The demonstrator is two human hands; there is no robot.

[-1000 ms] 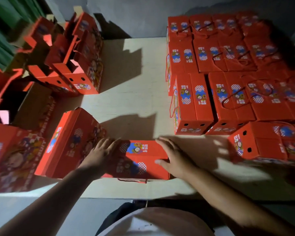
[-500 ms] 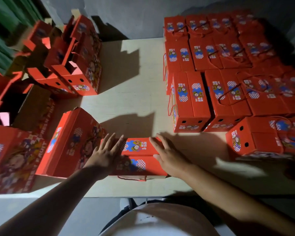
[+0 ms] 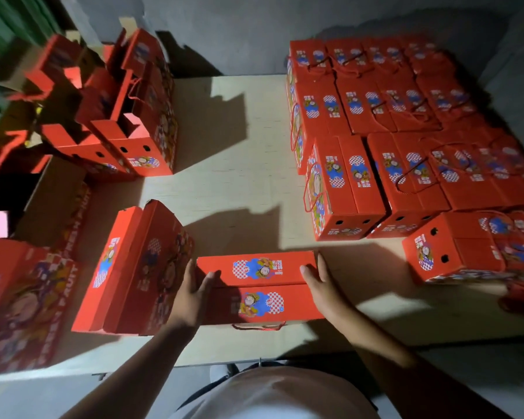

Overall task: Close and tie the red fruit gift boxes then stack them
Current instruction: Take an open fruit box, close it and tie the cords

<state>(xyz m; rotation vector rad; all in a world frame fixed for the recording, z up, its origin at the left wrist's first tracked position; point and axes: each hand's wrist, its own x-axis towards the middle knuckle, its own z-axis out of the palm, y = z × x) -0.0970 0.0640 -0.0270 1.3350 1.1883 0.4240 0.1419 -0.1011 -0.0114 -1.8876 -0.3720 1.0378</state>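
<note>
Fingers first: the left hand [image 3: 194, 293] has its fingers straight along the left end of the red gift box [image 3: 259, 287], thumb laid over the top edge. The right hand [image 3: 318, 281] does the same at the right end, fingers flat and together against the side, nothing curled round it. So both hands are basically clamping the box between open palms. The box sits shut at the near edge of the table [image 3: 239, 164], right in front of the person, with its red cord handle [image 3: 259, 327] poking out along the near side. Just left of it another box [image 3: 139, 267] lies tilted. Off to the right there's a big block of closed boxes [image 3: 406, 131], and open boxes [image 3: 124, 116] are piled up back left.
</note>
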